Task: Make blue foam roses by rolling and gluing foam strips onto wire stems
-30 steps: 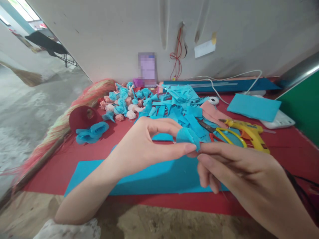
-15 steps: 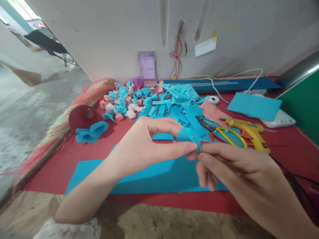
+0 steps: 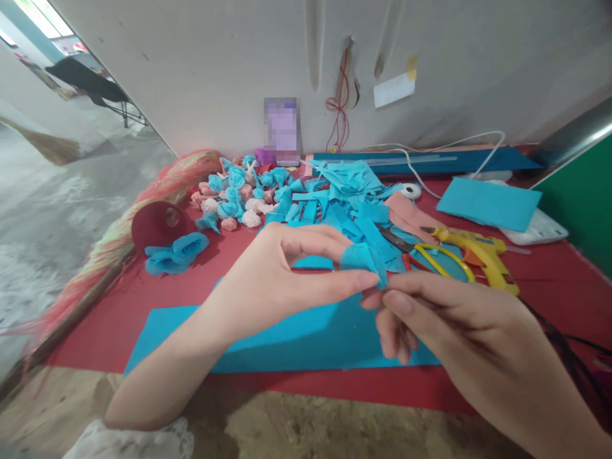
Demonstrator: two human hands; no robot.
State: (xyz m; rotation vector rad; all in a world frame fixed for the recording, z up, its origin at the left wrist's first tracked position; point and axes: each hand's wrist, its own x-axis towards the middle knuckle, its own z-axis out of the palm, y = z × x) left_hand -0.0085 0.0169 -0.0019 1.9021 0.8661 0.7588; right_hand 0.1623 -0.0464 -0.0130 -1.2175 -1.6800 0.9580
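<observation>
The left hand (image 3: 270, 280), thumb and fingers drawn to a pinch, grips a curled light-blue paper piece (image 3: 359, 256) above a flat rectangular blue sheet (image 3: 296, 347). The right hand (image 3: 461, 319), thumb against forefinger, pinches the piece's lower right end. Beyond lie cut blue paper strips (image 3: 345, 180), yellow-and-red-handled metal scissors (image 3: 396, 241) and a yellow plastic glue gun (image 3: 488, 247).

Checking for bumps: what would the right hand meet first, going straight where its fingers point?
The right hand would likely meet the blue paper in the left hand, perhaps already touching it; depth is unclear.
</observation>
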